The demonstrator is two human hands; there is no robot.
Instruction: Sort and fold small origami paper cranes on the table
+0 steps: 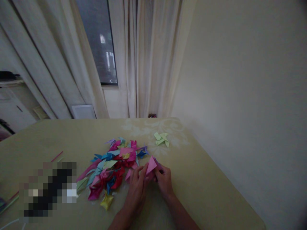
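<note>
Between my two hands is a piece of folded pink paper (151,165), its pointed tip standing up. My left hand (137,183) grips its left side, with the back of the hand toward me. On the other side my right hand (163,179) pinches the paper's right edge, fingers curled in. The lower part of the paper is hidden by the hands. Just left of my left hand lies a heap of folded paper pieces (109,164) in pink, red, blue, green and yellow. A pale green paper pinwheel (162,139) rests flat beyond my right hand.
A yellowish cloth covers the table (206,191). Thin red and green sticks (57,156) lie at the left, beside a blurred-out patch. Past the far edge hang cream curtains (153,64) around a dark window; a plain wall (240,95) stands close on the right.
</note>
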